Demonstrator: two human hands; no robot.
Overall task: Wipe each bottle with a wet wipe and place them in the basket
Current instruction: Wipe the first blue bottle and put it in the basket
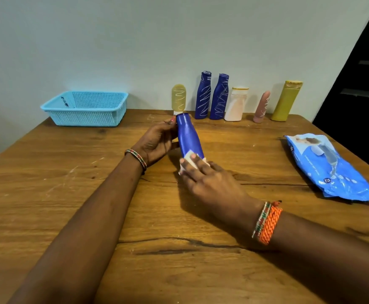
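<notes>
The right hand (210,183) presses a white wet wipe (190,164) against the lower end of a blue bottle (189,139), fingers extended and close together over the wipe. The left hand (157,141) grips the bottle near its upper end, fingers curled round it, holding it tilted above the wooden table (91,194). Step in hand: wiping, first bottle. The visible blue surface appears free of marks, so wiping is judged nearly complete. Next move: carry the bottle leftward to the basket (85,108) at the far left. The wipes pack (330,167) lies right. Six marked bottles (236,99) stand along the far edge.
</notes>
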